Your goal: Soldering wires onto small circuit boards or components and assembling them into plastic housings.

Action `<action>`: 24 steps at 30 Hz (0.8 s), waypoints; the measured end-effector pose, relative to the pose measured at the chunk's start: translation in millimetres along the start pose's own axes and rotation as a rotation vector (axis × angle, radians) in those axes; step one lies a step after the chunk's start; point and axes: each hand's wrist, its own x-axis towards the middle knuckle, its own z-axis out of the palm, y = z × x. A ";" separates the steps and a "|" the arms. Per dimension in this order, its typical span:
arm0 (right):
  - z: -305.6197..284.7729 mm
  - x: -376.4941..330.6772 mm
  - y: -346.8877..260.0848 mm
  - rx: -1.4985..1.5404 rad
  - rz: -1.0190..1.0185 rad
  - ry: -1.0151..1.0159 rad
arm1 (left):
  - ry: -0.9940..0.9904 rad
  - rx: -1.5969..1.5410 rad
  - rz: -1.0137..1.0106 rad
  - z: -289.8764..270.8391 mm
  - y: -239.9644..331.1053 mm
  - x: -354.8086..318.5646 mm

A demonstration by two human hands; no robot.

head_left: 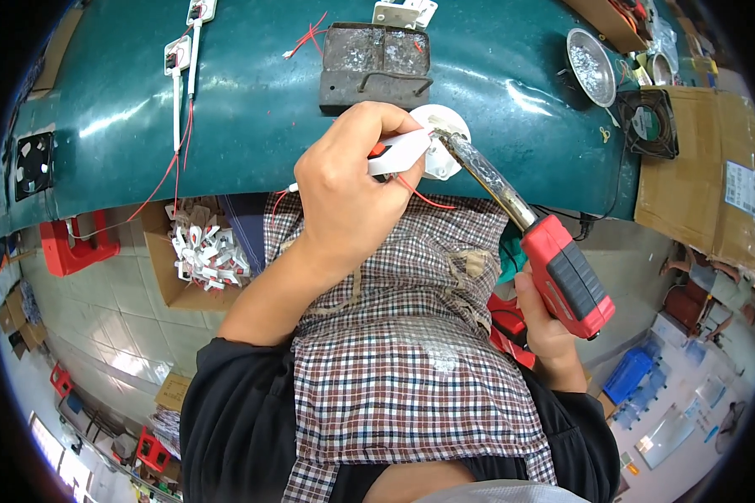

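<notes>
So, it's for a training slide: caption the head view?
At a green bench, the left hand holds a white piece close to the tip of a soldering iron in the right hand.

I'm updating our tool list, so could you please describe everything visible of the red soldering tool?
The soldering tool has a chunky red handle with black panels and a long, metallic-looking barrel, stained and darker toward the tip. It slants across the table's near edge, tip pointing up-left. The right hand holds the handle; the tip is beside the white piece in the left hand, contact unclear.
</notes>
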 end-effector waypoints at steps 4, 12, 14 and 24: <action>0.1 -2.5 1.0 0.019 0.067 -0.008 | -0.033 0.023 0.039 -2.4 0.6 1.9; -2.3 7.0 -4.3 -0.085 -0.102 -0.002 | -0.056 0.007 0.019 -3.8 -0.4 4.5; -4.0 3.0 -6.5 -0.079 -0.067 0.011 | -0.058 0.002 0.025 -3.8 -0.3 5.0; -1.0 2.9 -4.6 -0.098 -0.061 0.010 | -0.065 -0.012 0.028 -5.1 0.2 4.8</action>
